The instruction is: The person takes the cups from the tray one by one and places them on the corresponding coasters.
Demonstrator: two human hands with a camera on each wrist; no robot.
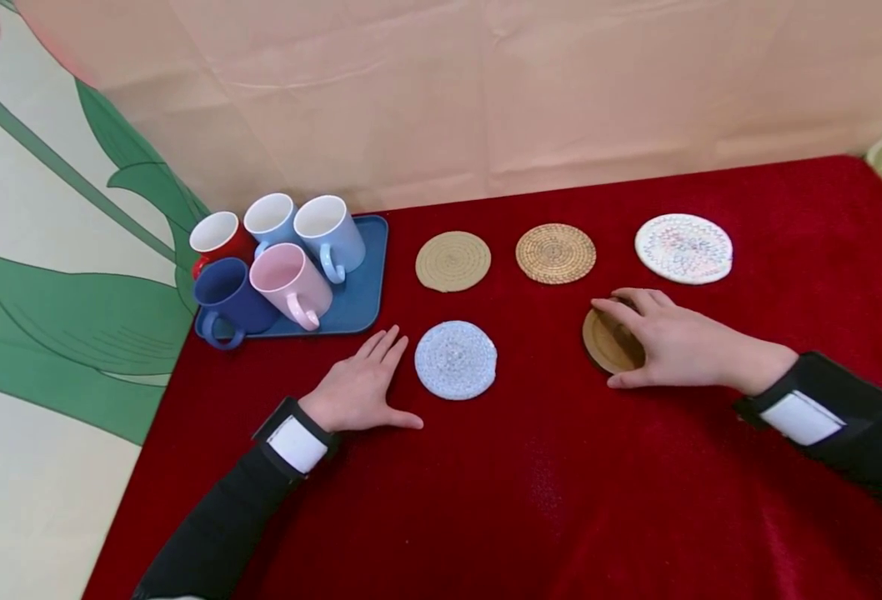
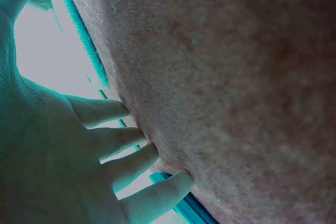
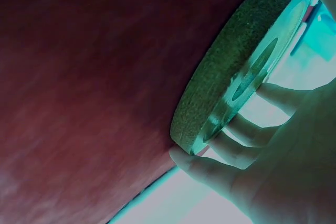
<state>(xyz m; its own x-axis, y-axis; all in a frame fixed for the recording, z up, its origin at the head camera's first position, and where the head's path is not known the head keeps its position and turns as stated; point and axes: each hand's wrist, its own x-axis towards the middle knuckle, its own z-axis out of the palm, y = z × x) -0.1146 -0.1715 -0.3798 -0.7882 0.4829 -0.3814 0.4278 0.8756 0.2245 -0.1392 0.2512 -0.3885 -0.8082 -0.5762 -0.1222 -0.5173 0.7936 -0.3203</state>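
My right hand (image 1: 677,343) holds a round brown wooden coaster (image 1: 608,342) by its edge, fingers at the far side and thumb at the near side. In the right wrist view the thick wooden coaster (image 3: 220,72) lies on the red cloth with fingertips along its rim. My left hand (image 1: 356,387) rests on the cloth with its fingers spread and holds nothing. Just right of it lies a round pale blue woven coaster (image 1: 456,360). The left wrist view shows the straight fingers (image 2: 157,198) touching the cloth.
A blue tray (image 1: 369,275) at back left carries several mugs, among them a pink mug (image 1: 291,279) and a dark blue mug (image 1: 238,300). Along the back lie a beige coaster (image 1: 453,261), a tan woven coaster (image 1: 556,253) and a white speckled coaster (image 1: 684,248).
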